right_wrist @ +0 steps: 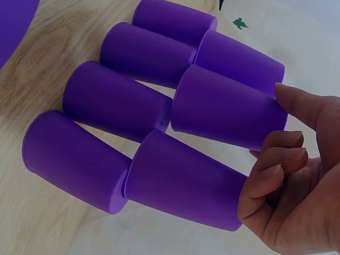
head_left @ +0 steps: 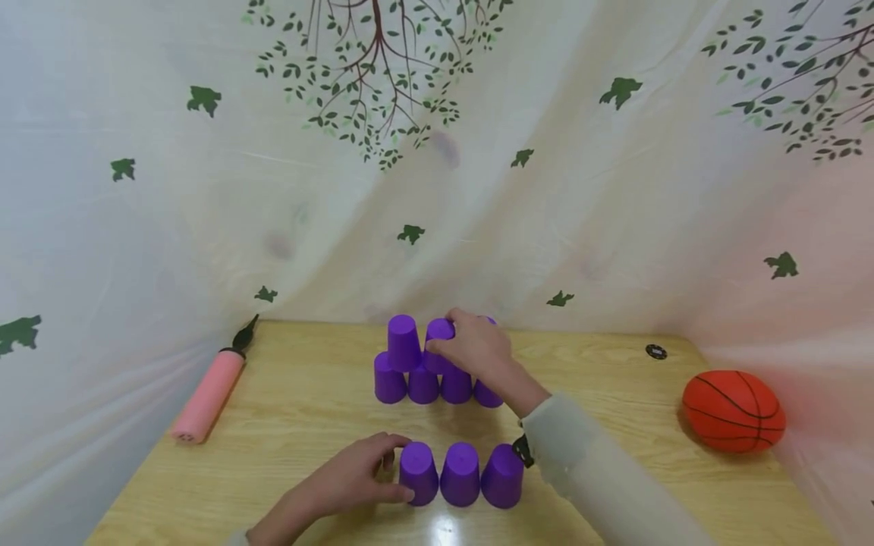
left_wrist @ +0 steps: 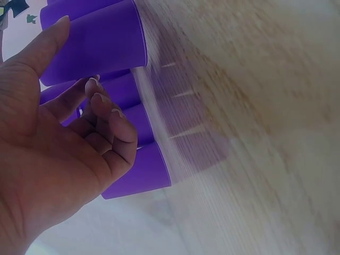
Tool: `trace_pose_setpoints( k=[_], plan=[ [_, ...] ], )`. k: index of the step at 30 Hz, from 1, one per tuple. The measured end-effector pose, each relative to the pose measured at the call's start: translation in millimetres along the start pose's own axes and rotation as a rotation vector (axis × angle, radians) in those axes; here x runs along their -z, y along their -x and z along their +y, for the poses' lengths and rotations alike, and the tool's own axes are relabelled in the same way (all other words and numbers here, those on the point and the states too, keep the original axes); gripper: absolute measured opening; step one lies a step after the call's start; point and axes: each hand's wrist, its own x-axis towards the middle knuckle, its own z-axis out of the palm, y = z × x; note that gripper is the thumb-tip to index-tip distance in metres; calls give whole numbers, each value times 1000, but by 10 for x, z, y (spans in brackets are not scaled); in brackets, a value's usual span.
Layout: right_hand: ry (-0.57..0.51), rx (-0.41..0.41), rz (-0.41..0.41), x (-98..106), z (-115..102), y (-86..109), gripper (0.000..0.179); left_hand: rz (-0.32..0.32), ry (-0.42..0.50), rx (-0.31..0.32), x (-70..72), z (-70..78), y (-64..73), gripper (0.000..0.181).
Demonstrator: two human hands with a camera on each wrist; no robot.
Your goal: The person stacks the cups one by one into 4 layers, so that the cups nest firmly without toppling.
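Upside-down purple cups stand in a back stack and a front row. In the stack, a lower row of several cups carries three upper cups. My right hand pinches the middle upper cup near its base, thumb and index finger on either side. That cup sits across two lower ones. In the head view the hand partly covers the right upper cup. My left hand holds the leftmost cup of the front three between thumb and index finger; its other fingers curl beside the cup.
A pink hand pump with a black nozzle lies at the left. On the right are an orange-red ball and a small black disc. A curtain with leaf prints hangs behind the wooden table.
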Motion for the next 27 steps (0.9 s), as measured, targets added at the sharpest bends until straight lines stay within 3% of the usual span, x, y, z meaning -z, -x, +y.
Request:
trace_pose_setpoints(
  k=[10, 27],
  plan=[
    [-2, -7, 21, -77, -5, -51, 63, -5, 25, 29, -7, 1, -6, 57],
    [3, -42, 40, -106, -47, -117, 54, -26, 45, 6, 24, -62, -48, 56]
  ],
)
